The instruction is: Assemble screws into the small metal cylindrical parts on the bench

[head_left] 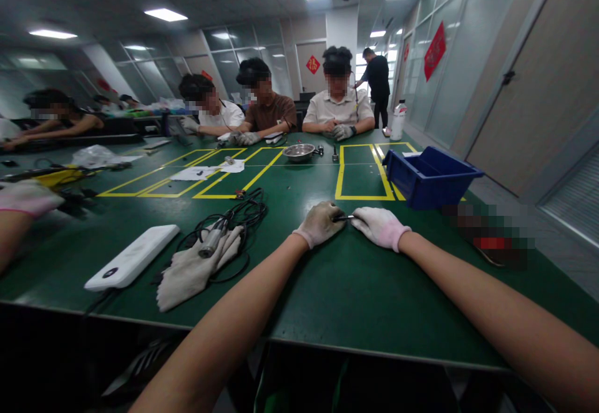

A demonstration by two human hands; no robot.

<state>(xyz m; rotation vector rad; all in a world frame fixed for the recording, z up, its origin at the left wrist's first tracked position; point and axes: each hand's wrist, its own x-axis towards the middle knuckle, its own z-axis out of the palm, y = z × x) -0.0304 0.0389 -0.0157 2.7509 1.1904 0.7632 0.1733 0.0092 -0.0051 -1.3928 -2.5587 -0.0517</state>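
Both of my hands wear pale work gloves and meet over the green table (346, 301), in front of a yellow-taped rectangle. Between them is a small dark, thin piece (345, 218), too small to name. My left hand (321, 223), its glove greyish and stained, has its fingers closed on the piece's left end. My right hand (378, 226), in a whiter glove with a pink cuff, pinches the other end. The fingertips are a short gap apart. A blue bin (437, 179) stands beyond my right hand.
Left of my left arm lie a loose glove (187, 276), a metal cylinder (213, 241) with black cables, and a white power bank (133, 257). Farther back are a metal bowl (299, 153), a white bottle (398, 121) and seated people. Another person's gloved hand (30, 198) is far left.
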